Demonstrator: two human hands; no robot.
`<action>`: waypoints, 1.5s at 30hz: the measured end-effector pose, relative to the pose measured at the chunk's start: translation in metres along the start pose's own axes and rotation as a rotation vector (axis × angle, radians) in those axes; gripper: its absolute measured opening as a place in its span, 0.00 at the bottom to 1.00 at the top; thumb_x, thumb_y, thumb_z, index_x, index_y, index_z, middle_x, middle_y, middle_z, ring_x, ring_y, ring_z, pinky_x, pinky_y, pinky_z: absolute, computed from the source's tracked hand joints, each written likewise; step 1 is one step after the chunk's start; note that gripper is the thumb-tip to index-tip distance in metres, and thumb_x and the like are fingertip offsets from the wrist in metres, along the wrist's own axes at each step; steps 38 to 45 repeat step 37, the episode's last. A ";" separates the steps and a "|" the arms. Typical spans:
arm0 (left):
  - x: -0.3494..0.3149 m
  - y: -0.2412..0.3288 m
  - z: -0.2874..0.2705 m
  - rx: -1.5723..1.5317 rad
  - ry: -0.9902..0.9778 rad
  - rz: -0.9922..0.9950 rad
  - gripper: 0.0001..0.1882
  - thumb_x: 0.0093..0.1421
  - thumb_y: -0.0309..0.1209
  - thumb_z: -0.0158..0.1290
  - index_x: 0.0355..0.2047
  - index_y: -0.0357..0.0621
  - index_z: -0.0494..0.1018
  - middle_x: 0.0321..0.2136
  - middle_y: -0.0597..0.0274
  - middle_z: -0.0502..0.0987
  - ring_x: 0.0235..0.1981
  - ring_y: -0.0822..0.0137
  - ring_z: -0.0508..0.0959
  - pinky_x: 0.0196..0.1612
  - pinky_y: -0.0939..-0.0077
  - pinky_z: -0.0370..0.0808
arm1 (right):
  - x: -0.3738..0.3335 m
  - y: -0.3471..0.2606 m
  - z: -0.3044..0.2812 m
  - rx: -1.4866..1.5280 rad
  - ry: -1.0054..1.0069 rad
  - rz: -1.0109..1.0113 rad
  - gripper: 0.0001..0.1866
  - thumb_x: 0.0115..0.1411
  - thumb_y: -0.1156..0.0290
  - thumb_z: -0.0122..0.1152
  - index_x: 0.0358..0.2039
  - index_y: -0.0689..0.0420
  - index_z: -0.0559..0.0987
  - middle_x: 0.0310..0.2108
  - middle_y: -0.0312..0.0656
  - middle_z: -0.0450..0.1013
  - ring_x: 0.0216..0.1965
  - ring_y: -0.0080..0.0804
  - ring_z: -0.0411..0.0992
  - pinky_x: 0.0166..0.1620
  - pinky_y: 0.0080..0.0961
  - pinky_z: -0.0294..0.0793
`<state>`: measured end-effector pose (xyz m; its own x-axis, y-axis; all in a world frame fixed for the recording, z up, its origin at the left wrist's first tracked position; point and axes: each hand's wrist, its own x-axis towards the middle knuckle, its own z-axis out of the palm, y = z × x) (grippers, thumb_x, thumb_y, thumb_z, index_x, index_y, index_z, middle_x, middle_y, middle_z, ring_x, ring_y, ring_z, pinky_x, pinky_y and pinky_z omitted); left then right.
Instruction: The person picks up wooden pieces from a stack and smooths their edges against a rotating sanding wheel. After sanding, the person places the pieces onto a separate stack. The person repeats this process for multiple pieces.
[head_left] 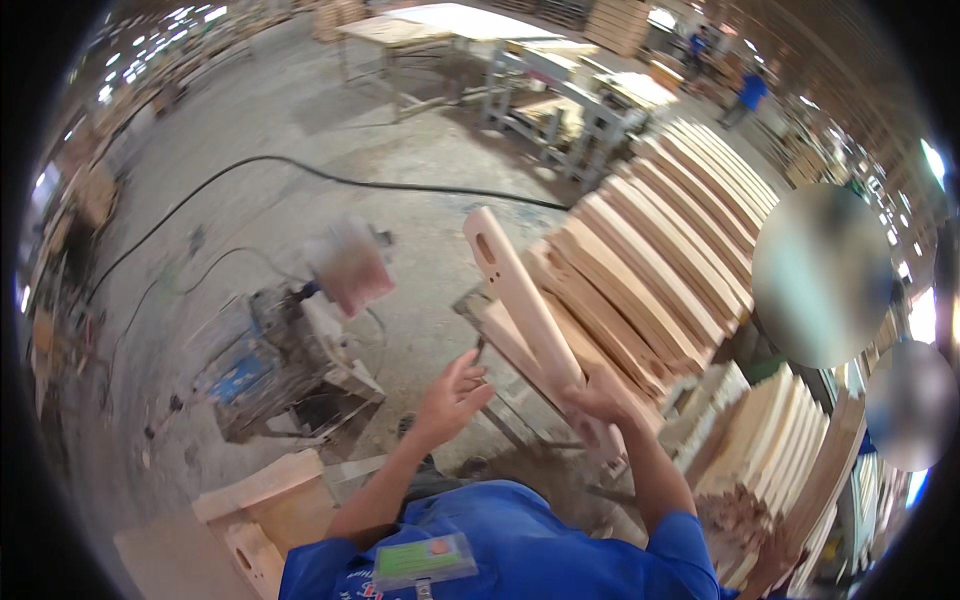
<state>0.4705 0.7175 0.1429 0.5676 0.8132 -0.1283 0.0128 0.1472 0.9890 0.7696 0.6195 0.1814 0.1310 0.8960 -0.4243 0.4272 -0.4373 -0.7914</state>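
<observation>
My right hand (pixel 600 398) is wrapped round the lower part of a long, pale wooden slat (pixel 525 300). The slat has rounded ends, and a slot and small holes show near its far end. It is held tilted in front of the stacked wood. My left hand (pixel 453 400) is off to the left of the slat, fingers spread, holding nothing. Behind the slat, a long row of similar curved wooden pieces (pixel 640 260) rests on a stand, stretching away to the far right.
At left stands a motor-driven machine (pixel 300 355) with a blurred red and white part. Wooden pieces (pixel 265 485) lie at the lower left. More wood (pixel 765 445) is stacked at right, with another person's hand (pixel 772 558) beside it. A black hose (pixel 400 185) crosses the floor; workbenches (pixel 560 90) stand beyond.
</observation>
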 end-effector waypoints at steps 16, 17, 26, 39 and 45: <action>0.074 -0.016 -0.148 0.064 0.942 -0.031 0.36 0.71 0.47 0.60 0.64 0.26 0.66 0.50 0.36 0.80 0.40 0.51 0.85 0.42 0.57 0.86 | 0.047 -0.119 0.214 -0.243 0.103 -0.208 0.53 0.53 0.56 0.78 0.72 0.59 0.58 0.55 0.58 0.71 0.56 0.61 0.73 0.55 0.50 0.77; 0.077 -0.015 -0.146 0.151 0.909 -0.004 0.37 0.72 0.47 0.60 0.67 0.28 0.63 0.53 0.37 0.78 0.44 0.51 0.84 0.45 0.60 0.85 | 0.046 -0.112 0.215 -0.204 0.128 -0.250 0.53 0.52 0.59 0.78 0.72 0.59 0.57 0.55 0.57 0.71 0.56 0.61 0.74 0.54 0.50 0.78; 0.069 -0.008 -0.086 0.275 0.693 0.028 0.35 0.73 0.41 0.58 0.67 0.24 0.64 0.56 0.37 0.77 0.52 0.53 0.81 0.54 0.60 0.80 | 0.006 -0.072 0.196 -0.151 0.282 -0.152 0.44 0.55 0.59 0.72 0.69 0.58 0.64 0.49 0.57 0.74 0.51 0.62 0.75 0.52 0.52 0.77; 0.032 0.000 -0.077 0.306 0.564 0.163 0.39 0.70 0.35 0.60 0.75 0.34 0.55 0.56 0.47 0.78 0.51 0.57 0.80 0.52 0.64 0.79 | 0.032 -0.089 0.175 -0.205 0.226 -0.023 0.46 0.54 0.57 0.74 0.71 0.50 0.62 0.56 0.57 0.74 0.56 0.59 0.76 0.57 0.52 0.76; 0.032 0.000 -0.077 0.306 0.564 0.163 0.39 0.70 0.35 0.60 0.75 0.34 0.55 0.56 0.47 0.78 0.51 0.57 0.80 0.52 0.64 0.79 | 0.032 -0.089 0.175 -0.205 0.226 -0.023 0.46 0.54 0.57 0.74 0.71 0.50 0.62 0.56 0.57 0.74 0.56 0.59 0.76 0.57 0.52 0.76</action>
